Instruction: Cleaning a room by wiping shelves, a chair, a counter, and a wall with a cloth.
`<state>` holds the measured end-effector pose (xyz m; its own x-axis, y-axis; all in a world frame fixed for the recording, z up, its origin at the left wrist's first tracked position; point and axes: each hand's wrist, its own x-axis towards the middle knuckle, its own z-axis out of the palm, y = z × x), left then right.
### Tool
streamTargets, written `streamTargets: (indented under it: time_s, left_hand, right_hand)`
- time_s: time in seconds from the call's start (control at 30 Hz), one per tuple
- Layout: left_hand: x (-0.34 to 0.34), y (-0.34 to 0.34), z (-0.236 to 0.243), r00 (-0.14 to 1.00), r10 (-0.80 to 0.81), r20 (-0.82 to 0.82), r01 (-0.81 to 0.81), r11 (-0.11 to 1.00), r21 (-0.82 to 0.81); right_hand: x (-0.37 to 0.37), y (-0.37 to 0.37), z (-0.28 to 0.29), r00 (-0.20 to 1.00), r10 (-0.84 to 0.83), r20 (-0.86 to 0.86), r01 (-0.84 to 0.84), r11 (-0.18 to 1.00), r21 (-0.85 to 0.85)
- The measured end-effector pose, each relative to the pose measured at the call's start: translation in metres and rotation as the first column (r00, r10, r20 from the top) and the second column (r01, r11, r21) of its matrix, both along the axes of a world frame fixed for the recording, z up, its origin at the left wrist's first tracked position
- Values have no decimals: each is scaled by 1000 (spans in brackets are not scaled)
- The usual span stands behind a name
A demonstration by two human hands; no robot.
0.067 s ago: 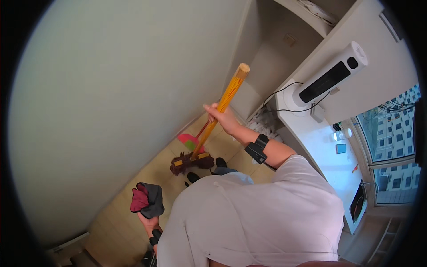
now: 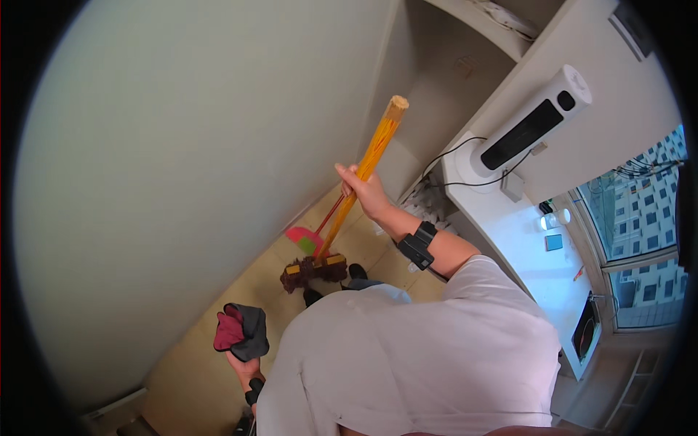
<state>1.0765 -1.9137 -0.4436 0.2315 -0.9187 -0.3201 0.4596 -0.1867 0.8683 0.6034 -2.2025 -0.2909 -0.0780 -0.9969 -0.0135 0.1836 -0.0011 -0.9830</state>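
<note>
My right hand [image 2: 363, 190] is closed around the upper part of a mop's yellow wooden handle [image 2: 378, 149]. The handle slants down to a wooden block with shaggy brown strands, the mop head [image 2: 314, 270], on the tiled floor near my feet. At the lower left, a folded grey and dark pink cloth [image 2: 246, 330] rests in my left hand [image 2: 246, 365]; the cloth covers most of the fingers. Just beyond the mop head lies a flared pink and green piece [image 2: 305, 240] with a thin red handle, its kind unclear.
A plain wall [image 2: 196, 160] runs along the left. On the right, a white counter [image 2: 534, 240] carries a white tower heater [image 2: 531, 131] with black cords, a clear jar [image 2: 556, 219] and a small blue square. Pale plastic bags [image 2: 422, 207] sit beneath the counter's far end. Windows line the far right.
The view has shifted slightly. The mop head sits a little differently by my feet, and both hands keep their hold.
</note>
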Motion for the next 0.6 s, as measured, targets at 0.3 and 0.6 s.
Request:
streamTargets:
  time_s: [0.3, 0.6]
  left_hand:
    - [-28, 2, 10, 923, -2, -385, -45, 992, -115]
    - [-86, 1, 32, 968, 137, -210, -138, 990, 7]
  right_hand:
    - [-110, -48, 17, 871, -486, 70, 488, 873, -5]
    - [-219, -104, -33, 783, -610, -119, 621, 779, 87]
